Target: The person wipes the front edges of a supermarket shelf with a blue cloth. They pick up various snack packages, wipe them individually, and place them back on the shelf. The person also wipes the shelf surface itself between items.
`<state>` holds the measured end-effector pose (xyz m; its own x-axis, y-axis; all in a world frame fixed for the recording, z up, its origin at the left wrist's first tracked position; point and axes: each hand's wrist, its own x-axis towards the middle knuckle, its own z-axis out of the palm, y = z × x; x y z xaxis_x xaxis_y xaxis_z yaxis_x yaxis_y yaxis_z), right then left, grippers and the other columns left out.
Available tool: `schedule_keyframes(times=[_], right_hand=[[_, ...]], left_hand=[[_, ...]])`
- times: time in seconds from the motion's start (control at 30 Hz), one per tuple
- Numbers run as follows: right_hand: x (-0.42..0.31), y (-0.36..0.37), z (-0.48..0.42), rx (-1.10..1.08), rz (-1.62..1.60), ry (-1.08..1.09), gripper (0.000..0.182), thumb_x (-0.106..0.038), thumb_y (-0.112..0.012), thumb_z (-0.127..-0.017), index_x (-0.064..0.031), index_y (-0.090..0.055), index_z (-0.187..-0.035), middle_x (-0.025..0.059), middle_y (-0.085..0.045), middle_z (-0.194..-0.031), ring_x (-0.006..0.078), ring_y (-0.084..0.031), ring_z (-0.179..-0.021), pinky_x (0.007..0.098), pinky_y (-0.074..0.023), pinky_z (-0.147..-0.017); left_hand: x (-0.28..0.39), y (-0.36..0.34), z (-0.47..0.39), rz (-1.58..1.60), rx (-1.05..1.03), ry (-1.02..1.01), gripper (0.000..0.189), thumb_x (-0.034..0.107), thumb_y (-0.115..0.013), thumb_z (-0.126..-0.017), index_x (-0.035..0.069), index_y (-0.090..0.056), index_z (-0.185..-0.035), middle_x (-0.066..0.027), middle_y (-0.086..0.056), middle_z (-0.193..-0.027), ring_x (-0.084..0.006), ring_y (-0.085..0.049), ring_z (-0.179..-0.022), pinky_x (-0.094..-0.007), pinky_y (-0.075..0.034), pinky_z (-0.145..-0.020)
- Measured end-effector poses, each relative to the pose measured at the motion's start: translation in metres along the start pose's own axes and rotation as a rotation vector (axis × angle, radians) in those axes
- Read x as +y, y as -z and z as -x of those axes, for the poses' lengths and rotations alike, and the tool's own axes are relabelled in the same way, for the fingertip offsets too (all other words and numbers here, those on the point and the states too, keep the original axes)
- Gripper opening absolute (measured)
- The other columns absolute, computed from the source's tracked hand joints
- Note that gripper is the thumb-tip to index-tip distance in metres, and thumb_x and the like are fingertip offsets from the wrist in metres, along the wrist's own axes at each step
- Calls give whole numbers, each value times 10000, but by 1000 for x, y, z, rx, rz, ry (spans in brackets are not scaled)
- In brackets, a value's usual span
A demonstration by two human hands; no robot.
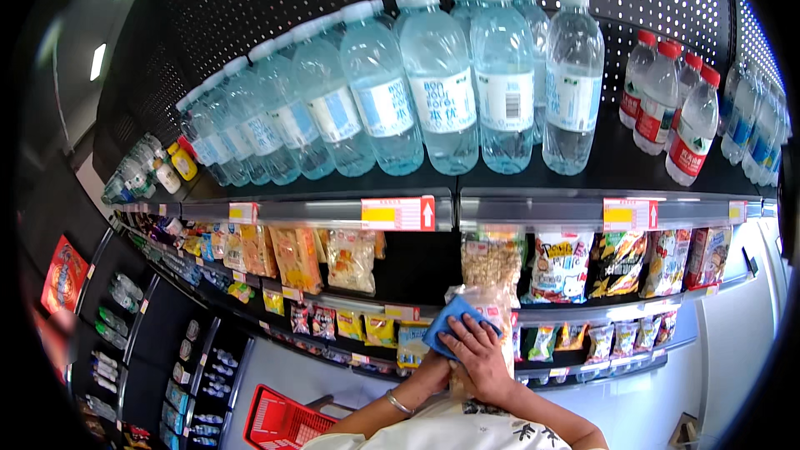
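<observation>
My right hand [478,350] lies with spread fingers over a folded blue cloth [455,319], pressing it against a clear plastic food bag [494,306]. Below the cloth, my left hand [435,370] is at the bag's left side and appears to hold it; most of its fingers are hidden. A bangle circles the left wrist. The bag is upright close to my body, in front of the snack shelf. Just behind it, another clear bag of light-brown food [492,259] stands on that shelf.
Water bottles [440,87] line the upper shelf, with red-capped bottles [690,125] to the right. Below are bagged breads [351,261], snack bags [560,267] and shelf edges with price tags [398,214]. A red shopping basket [281,422] is at lower left.
</observation>
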<state>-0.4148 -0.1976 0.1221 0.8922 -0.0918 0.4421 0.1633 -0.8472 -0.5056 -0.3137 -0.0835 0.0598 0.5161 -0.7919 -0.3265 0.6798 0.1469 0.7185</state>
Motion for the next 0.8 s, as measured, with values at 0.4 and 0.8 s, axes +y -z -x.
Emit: schedule_keyframes(times=[0.4, 0.8], right_hand=[[20, -7, -3, 121, -50, -124, 546, -73, -571, -804, 0, -555, -1344, 237, -443, -1486, 458, -389, -1378, 528, -277, -1139], [-15, -10, -10, -100, 53, 71, 586, -163, -658, -805, -126, -546, -1379, 137, -426, -1515, 374, -371, -1402, 565, -241, -1142]], left_hand=[[23, 16, 8, 155, 61, -27, 466, -36, -602, -881, 41, -485, -1325, -111, -636, -1221, -236, -655, -1097, -386, -554, -945], [32, 39, -8, 322, 118, -118, 384, 145, -558, -984, 85, -502, -1359, -85, -646, -1218, -197, -680, -1026, -324, -586, -842]])
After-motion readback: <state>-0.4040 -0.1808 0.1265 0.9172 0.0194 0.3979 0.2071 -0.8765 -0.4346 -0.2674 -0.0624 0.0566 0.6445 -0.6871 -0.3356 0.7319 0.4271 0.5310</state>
